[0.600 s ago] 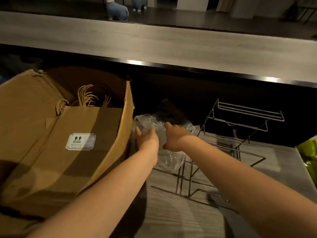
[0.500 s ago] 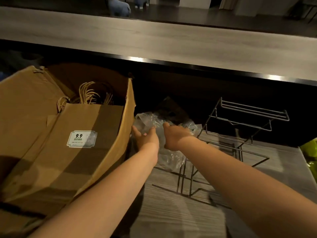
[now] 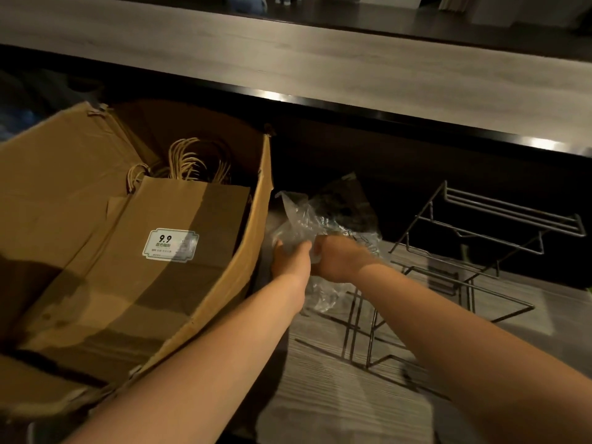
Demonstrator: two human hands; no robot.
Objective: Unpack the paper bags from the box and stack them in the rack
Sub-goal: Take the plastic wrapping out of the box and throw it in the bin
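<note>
The paper bags [image 3: 179, 251] are all in the cardboard box [image 3: 253, 251] on the left, lying flat in a stack with their twisted handles [image 3: 192, 161] bunched at the far end and a 9.9 sticker [image 3: 170, 245] on the top one. None are in the wire rack [image 3: 464, 267], which sits bare on the counter [image 3: 336, 395] to the right, so I'd say the real job hasn't started. Between box and rack both hands are busy with a crumpled clear plastic wrap [image 3: 320, 219]: left hand [image 3: 293, 259] and right hand [image 3: 336, 259] each have fingers curled into it, scrunching it up. Looks like packaging cleanup first, all the stacking left to do.
</note>
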